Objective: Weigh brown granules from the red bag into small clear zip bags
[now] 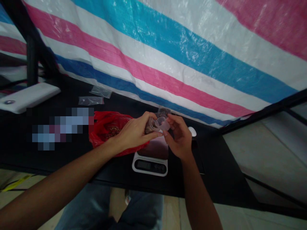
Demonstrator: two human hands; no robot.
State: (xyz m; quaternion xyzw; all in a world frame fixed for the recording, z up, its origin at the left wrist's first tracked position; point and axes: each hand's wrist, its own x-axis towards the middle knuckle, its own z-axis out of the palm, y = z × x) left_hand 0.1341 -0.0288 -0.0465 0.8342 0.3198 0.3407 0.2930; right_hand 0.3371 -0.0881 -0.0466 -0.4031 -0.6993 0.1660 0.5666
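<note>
My left hand [137, 132] is closed around a clear plastic holder [150, 126] with something brownish showing through it; whether it is a bag or a cup I cannot tell. Pinched in the fingers of my right hand [178, 135] is a small translucent round plastic cup [163, 123], tilted and touching the clear holder. Both hands are above a white kitchen scale [150, 172], whose display faces me. Beside and partly under my left forearm lies an open red plastic bag [97, 137] with small brown pieces [112, 131] inside.
Two small clear zip bags [91, 101] lie at the back left of the black table [79, 159]. A white device [30, 97] stands far left. Behind my right hand is a white round object [192, 131]. A striped plastic sheet [153, 54] hangs along the back.
</note>
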